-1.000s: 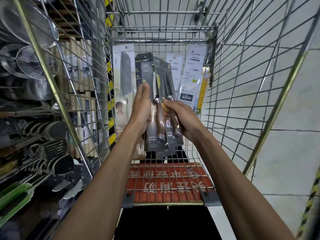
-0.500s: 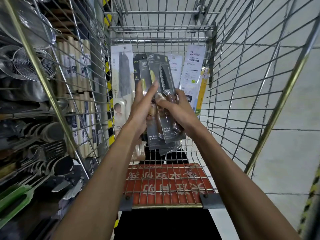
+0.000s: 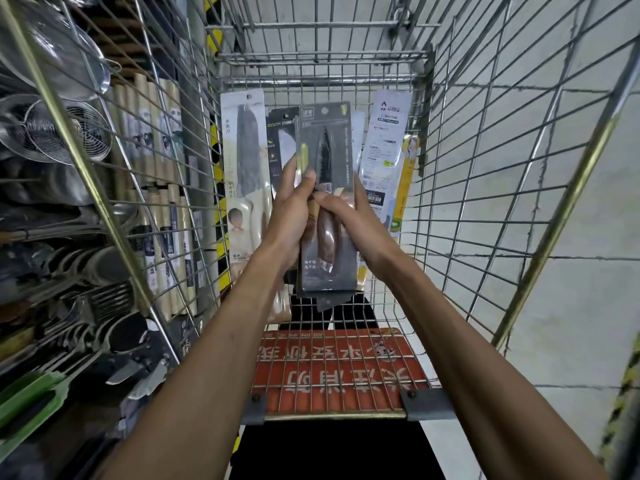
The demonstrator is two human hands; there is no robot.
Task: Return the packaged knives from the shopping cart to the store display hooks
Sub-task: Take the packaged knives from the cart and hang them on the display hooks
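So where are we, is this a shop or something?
Most likely a shop, in the kitchenware aisle. There's a wire shopping cart with knife packs in it, and metal strainers and cooking utensils hang on the display rack beside it.

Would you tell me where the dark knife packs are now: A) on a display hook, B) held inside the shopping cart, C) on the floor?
B: the left hand and the right hand both grip the dark knife packs upright between the wire walls of the shopping cart.
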